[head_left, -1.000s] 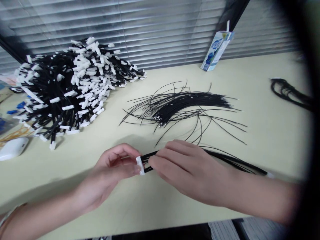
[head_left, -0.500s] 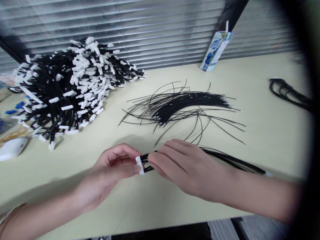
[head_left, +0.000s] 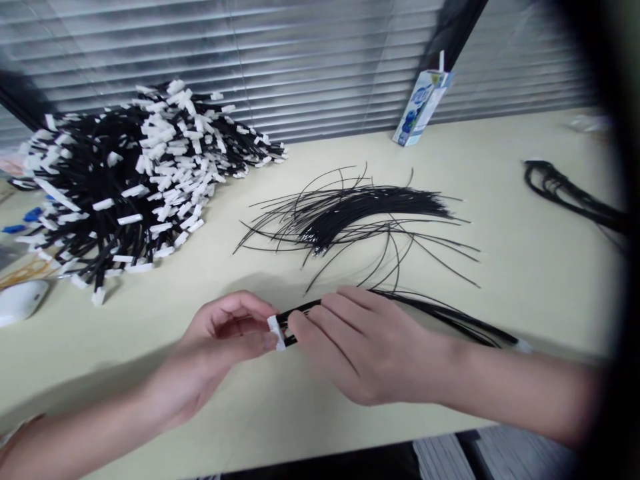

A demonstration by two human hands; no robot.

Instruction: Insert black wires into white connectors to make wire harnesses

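Note:
My left hand pinches a small white connector between thumb and fingers, just above the pale table. My right hand is closed on the black wires that run out of that connector to the right, its fingertips right against the connector. The wires trail along the table to a white end near my right forearm. A loose fan of bare black wires lies just beyond my hands.
A large heap of finished black wire bundles with white connectors fills the back left. A small drink carton stands at the back by the blinds. Another black wire bundle lies far right. A white mouse sits at the left edge.
My right fingers have slid a little leftward along the wires toward the connector. The view has shifted slightly; the left hand keeps its pinch.

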